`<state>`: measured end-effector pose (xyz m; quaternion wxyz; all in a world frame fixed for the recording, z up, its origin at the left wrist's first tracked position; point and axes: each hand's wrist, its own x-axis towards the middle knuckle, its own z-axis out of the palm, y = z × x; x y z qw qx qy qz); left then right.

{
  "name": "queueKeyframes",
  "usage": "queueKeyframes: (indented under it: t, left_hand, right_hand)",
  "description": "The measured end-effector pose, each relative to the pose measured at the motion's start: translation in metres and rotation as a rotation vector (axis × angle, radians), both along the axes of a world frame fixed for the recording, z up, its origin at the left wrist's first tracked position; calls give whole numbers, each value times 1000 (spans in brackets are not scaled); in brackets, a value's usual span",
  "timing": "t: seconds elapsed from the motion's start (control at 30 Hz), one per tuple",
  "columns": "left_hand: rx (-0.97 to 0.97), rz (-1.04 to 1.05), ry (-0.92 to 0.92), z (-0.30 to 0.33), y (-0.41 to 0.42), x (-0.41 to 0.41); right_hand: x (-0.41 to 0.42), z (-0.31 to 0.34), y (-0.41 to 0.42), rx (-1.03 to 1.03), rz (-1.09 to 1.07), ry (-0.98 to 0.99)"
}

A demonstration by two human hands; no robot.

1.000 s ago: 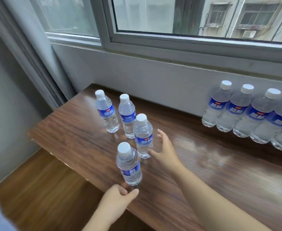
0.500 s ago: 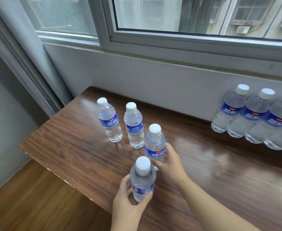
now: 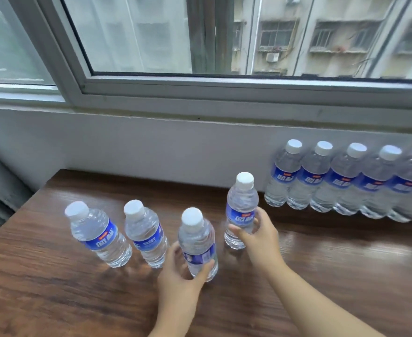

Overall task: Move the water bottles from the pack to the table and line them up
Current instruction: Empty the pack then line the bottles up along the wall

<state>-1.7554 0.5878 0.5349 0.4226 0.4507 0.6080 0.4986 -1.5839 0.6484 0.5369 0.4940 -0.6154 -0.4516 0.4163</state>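
A wide window (image 3: 224, 45) is filling the upper part of the scene, looking out at apartment buildings, with a pale wall below it. Under the wall a dark wooden table (image 3: 54, 300) is stretching across the foreground. At its far right, against the wall, the pack of water bottles (image 3: 346, 181) is standing upright with at least five white caps showing; whether its wrap is on cannot be told.

Four loose bottles are standing upright on the table in a rough row running left to right. The leftmost bottle (image 3: 98, 234) and the second bottle (image 3: 145, 233) are standing free, near each other and untouched. The third bottle (image 3: 197, 244) is sitting closest to the person, a little forward of the others. The fourth bottle (image 3: 241, 210) is standing farther back, toward the pack.

The left hand (image 3: 178, 280) is gripping the third bottle low on its body, thumb and fingers curled around it from the near side. The right hand (image 3: 260, 237) is gripping the fourth bottle around its label from the right. Each bottle's long axis is pointing straight up, so each hand is holding across it. The row looks uneven: the third bottle likely needs sliding away from the person and the fourth toward them.
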Motion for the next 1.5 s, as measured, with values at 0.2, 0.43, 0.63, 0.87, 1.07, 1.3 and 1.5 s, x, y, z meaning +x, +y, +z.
queueKeyframes:
  t: [0.2,0.43,0.63,0.87,1.07,1.3,1.5]
  left_hand:
    - [68,-31,-24,7,68,32]
    - [84,-8,-54,-3,138,59]
    - [89,22,-79,-17,170,70]
    - [98,30,-58,-27,186,77]
    - [108,22,-33,-28,195,86]
    - [91,32,56,-27,206,92]
    - [94,52,154,-23,212,96]
  right_hand:
    - [24,6,41,15,-186,-33]
    - [31,-2,84,75,-309,-18]
    - [26,-16,101,101,-345,12]
    - [21,-20,110,98,-408,36]
    - [14,-25,119,103,-454,41]
    - [15,-27,120,108,-426,24]
    - [13,-30,117,93,-458,-60]
